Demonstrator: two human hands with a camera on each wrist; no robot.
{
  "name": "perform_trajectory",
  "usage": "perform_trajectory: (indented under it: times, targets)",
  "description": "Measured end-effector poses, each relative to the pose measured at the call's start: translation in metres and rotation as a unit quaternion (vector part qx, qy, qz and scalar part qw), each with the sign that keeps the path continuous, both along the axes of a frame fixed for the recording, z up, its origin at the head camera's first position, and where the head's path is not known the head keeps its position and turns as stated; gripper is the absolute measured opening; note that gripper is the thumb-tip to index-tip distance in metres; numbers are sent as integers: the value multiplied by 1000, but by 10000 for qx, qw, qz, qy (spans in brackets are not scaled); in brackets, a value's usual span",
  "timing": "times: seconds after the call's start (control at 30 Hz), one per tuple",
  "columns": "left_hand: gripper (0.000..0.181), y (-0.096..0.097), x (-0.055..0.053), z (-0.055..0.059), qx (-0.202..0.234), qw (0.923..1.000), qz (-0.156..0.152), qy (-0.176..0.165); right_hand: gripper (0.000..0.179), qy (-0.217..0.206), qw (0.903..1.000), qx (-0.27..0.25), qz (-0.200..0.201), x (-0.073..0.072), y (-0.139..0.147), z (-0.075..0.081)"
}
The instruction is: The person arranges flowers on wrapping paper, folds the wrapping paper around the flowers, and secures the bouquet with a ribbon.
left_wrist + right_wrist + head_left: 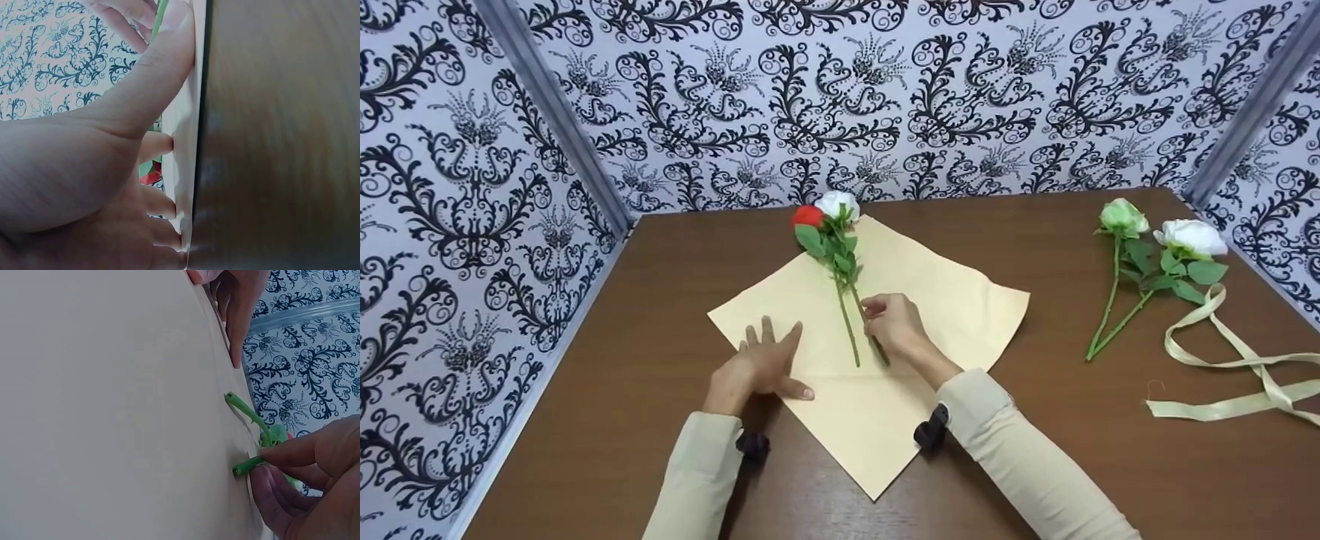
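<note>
A square of cream wrapping paper (840,427) lies cornerwise on the table. On its upper part rest a red rose (808,217) and a white rose (838,204), heads side by side at the far edge and green stems toward me. My right hand (894,322) pinches the right-hand stem near its lower end; the right wrist view shows the stem (247,466) between thumb and fingers. Spread on the paper's left edge, my left hand (765,364) presses it with straight fingers. In the left wrist view the thumb (152,73) lies along the paper's edge.
On the table's right lie a pale green rose (1123,217) and another white rose (1191,238), their stems crossing. A cream ribbon (1215,407) curls in loose loops beside them. Patterned walls (840,97) enclose the brown table (645,315) at the back and sides.
</note>
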State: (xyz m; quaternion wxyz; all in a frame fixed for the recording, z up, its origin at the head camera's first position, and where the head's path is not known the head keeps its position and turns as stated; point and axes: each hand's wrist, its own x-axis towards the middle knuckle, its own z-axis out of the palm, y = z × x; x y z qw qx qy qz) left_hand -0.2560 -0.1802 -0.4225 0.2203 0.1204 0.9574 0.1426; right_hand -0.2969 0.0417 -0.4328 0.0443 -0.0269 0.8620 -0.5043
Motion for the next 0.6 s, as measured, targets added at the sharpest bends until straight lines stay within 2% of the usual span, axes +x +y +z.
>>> perform_trajectory:
  times: [0.23, 0.37, 0.6]
  targets:
    - [113, -1, 1, 0, 40, 10000, 2, -55, 37, -148, 9994, -279, -169, 3, 1, 3]
    - [114, -1, 1, 1, 63, 9999, 15, -99, 35, -177, 9994, -236, -189, 3, 6, 6]
    - [113, -2, 2, 2, 77, 9999, 14, -111, 33, 474, 9967, 578, -331, 2, 29, 14]
